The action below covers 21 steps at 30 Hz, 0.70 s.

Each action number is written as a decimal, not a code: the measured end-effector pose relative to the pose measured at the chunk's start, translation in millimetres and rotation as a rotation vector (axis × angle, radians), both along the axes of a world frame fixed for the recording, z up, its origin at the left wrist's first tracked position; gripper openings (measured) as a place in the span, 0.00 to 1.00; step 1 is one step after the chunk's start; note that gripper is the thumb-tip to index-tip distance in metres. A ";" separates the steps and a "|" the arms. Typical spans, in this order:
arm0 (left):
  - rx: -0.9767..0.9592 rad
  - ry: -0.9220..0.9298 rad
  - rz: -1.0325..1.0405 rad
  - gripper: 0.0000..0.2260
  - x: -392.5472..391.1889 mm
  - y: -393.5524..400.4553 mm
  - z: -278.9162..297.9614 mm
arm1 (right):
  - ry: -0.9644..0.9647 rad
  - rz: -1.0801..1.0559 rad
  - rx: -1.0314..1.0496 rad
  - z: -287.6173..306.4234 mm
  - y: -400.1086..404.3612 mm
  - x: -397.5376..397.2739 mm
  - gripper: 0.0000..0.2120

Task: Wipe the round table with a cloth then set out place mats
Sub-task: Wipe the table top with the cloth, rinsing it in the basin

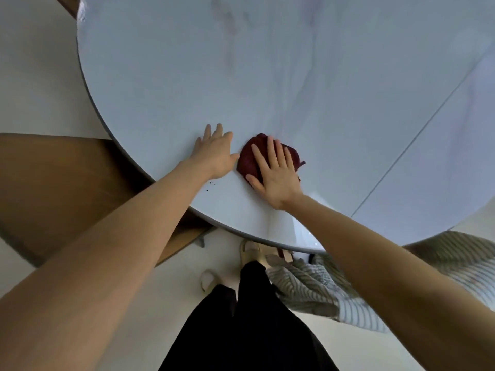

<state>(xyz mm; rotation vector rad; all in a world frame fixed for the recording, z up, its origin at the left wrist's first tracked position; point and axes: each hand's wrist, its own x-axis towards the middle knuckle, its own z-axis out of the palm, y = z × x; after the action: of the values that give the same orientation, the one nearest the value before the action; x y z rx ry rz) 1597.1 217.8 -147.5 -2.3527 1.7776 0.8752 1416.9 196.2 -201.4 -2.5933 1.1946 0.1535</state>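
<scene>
Nearest the camera, the person's dark trousers and pale slippers stood on the light floor, with a striped fabric, perhaps the place mats, though that could not be told for sure, lying below the tabletop's near edge to the right. A wooden chair sat against the left edge.

At the near edge of the round white tabletop, the right hand lay flat on a dark red cloth, its fingers straight and spread, pressing the bunched cloth down rather than curling round it. Just beside it, the left hand rested palm-down on the bare tabletop, fingers straight and holding nothing, apparently bracing the body. A few dark specks lay on the tabletop near the left wrist, close to the near edge.

Farther in, the tabletop showed faint marbled streaks and a straight seam running toward the right edge; nothing stood on it in view.

The step in hand appeared to be the wiping, and likely an early part of it, since the cloth sat only at the near edge. The next move probably called for sweeping the cloth over the specks and then outward toward the far edge, keeping steady flat pressure so the bunched cloth would not slip from under the palm. The mats were not yet set out.
</scene>
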 end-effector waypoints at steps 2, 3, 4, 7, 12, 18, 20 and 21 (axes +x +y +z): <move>0.010 -0.011 -0.031 0.28 -6.3 -5.7 -8.7 | -0.034 -0.025 -0.047 -12.2 0.1 6.4 0.36; 0.018 -0.022 -0.045 0.28 -8.6 -9.1 -13.9 | -0.047 0.018 -0.057 -16.0 -3.8 4.6 0.35; 0.020 -0.033 -0.055 0.29 -10.1 -12.7 -16.8 | -0.060 0.091 -0.058 -16.9 -11.7 0.4 0.34; 0.055 -0.022 -0.159 0.29 -29.6 -21.4 -25.3 | -0.077 0.061 -0.097 -21.8 -41.0 -44.8 0.30; 0.095 -0.057 -0.343 0.29 -65.5 -28.3 -29.6 | -0.030 -0.763 -0.130 -28.3 -28.5 -118.4 0.30; 0.154 -0.026 -0.465 0.30 -110.5 -23.4 -24.7 | -0.071 -0.328 -0.057 -24.7 57.1 -125.5 0.34; 0.178 -0.004 -0.510 0.30 -128.7 -22.8 -19.7 | -0.062 -0.436 -0.066 -23.2 34.3 -141.6 0.32; 0.193 -0.002 -0.528 0.29 -134.5 -22.7 -19.1 | -0.078 -0.590 -0.064 -21.6 21.9 -147.7 0.32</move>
<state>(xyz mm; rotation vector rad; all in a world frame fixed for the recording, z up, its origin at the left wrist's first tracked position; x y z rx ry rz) 1462.5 195.1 -166.7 -1.6432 2.0550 0.9017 1269.2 218.1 -223.0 -2.1538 1.8873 -0.1094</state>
